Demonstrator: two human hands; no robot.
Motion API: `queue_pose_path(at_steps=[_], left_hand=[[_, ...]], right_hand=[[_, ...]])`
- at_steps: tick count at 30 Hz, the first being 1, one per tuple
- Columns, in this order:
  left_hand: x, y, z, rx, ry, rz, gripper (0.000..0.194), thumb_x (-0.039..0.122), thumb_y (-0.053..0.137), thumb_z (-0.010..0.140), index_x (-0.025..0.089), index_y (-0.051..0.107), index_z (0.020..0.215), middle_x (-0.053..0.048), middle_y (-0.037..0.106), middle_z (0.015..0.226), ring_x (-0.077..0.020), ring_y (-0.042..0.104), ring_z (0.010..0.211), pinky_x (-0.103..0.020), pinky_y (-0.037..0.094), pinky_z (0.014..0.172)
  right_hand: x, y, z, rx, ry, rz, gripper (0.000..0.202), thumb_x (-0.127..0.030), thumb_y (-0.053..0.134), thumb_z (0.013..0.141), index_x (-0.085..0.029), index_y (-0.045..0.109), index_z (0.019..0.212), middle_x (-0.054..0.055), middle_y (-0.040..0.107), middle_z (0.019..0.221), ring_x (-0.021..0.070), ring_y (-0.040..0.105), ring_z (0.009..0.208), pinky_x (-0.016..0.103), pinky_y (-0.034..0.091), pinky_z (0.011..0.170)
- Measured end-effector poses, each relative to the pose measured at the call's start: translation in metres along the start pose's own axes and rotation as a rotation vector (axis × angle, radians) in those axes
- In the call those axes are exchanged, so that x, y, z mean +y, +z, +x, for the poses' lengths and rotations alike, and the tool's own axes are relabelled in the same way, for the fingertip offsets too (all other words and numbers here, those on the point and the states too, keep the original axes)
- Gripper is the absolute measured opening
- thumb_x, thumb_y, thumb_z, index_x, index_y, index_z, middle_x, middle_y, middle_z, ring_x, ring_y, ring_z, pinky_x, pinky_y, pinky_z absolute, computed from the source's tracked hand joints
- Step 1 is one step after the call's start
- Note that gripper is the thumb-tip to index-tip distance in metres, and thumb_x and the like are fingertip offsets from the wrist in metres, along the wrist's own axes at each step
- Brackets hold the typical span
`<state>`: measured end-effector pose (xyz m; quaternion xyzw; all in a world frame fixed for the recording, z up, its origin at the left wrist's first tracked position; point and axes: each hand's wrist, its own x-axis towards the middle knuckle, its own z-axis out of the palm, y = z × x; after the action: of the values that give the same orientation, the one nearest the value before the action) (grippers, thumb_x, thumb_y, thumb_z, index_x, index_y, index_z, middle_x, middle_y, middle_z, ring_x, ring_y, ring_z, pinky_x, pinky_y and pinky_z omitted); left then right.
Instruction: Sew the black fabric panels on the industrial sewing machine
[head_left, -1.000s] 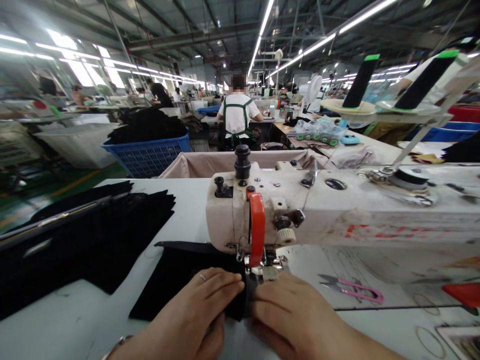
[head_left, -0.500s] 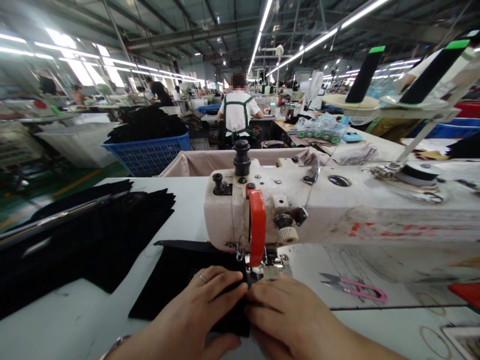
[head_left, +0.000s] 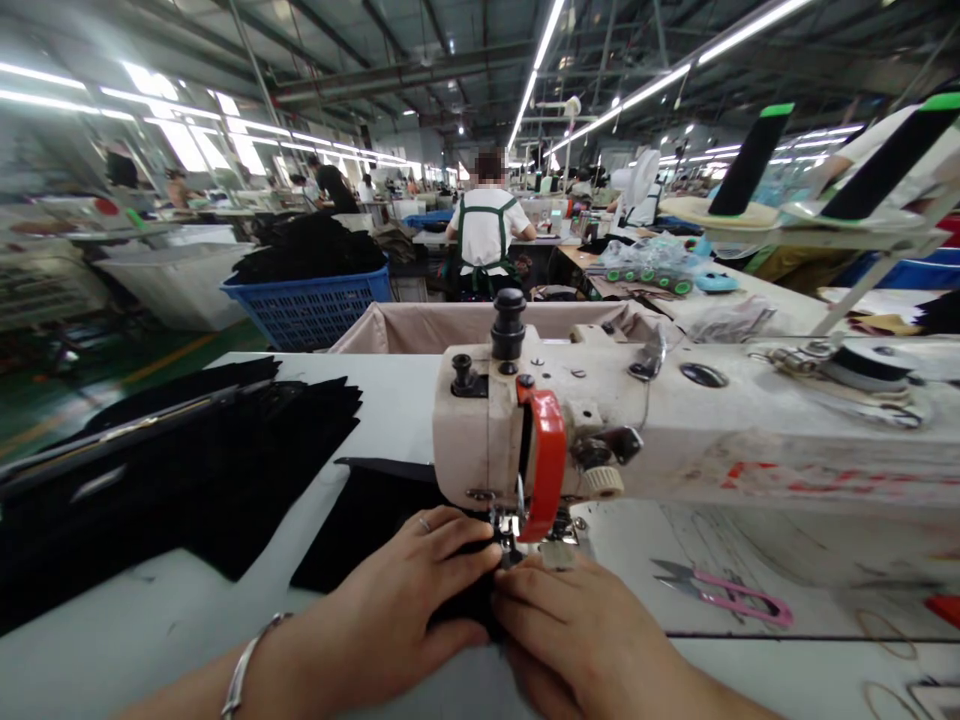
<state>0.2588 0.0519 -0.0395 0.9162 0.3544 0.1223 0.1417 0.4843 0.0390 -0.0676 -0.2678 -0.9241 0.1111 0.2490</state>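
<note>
A piece of black fabric [head_left: 375, 510] lies on the machine bed, its right edge under the needle area of a white sewing machine [head_left: 469, 430]. My left hand [head_left: 405, 590] rests on it with fingers stretched out flat and the thumb apart. Just right of the presser foot's near side, my right hand [head_left: 570, 620] has its fingers bent together at the fabric's right edge; its fingertips are partly hidden. An orange guard [head_left: 546, 465] covers the front of the needle. Pink thread snips [head_left: 739, 597] lie right of my right hand.
A stack of black fabric pieces [head_left: 195, 460] lies on the table at left. Beyond the table are a cloth-lined bin [head_left: 450, 325] and a blue basket [head_left: 315, 310] of dark fabric. Thread cones [head_left: 752, 160] stand at right. A co-worker [head_left: 486, 230] sits ahead, back turned.
The black fabric has moved forward, away from me, under the needle area, and my left hand has advanced with it. The whole view has shifted slightly.
</note>
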Motion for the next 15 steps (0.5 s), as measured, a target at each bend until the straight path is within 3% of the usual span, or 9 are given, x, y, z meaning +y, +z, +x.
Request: queue_pose_path(at_steps=[5,11,15], left_hand=[[-0.003,0.006,-0.003,0.09,0.071,0.106,0.041,0.016,0.059,0.089,0.02,0.054,0.129,-0.009,0.058,0.13,-0.0254,0.053,0.12,-0.043,0.046,0.105],[-0.002,0.008,-0.007,0.14,0.169,0.169,0.036,0.002,0.042,0.09,0.014,0.058,0.12,-0.008,0.068,0.115,-0.0189,0.062,0.107,-0.035,0.049,0.102],[-0.006,0.013,-0.007,0.184,0.087,0.057,0.037,0.002,0.04,0.091,0.016,0.055,0.122,-0.006,0.068,0.113,-0.0169,0.063,0.104,-0.032,0.051,0.097]], right_hand=[[-0.001,-0.009,0.003,0.035,0.032,0.038,0.023,-0.012,0.048,0.09,-0.015,0.061,0.109,0.007,0.067,0.106,0.0205,0.058,0.103,0.036,0.046,0.092],[0.0,-0.017,-0.003,-0.003,0.11,0.093,0.013,-0.014,0.05,0.09,-0.017,0.06,0.082,0.002,0.064,0.083,0.0171,0.056,0.081,0.033,0.045,0.076],[0.0,-0.016,-0.004,-0.031,0.131,0.081,0.014,-0.017,0.053,0.089,-0.019,0.062,0.1,0.003,0.065,0.097,0.0199,0.055,0.091,0.036,0.044,0.081]])
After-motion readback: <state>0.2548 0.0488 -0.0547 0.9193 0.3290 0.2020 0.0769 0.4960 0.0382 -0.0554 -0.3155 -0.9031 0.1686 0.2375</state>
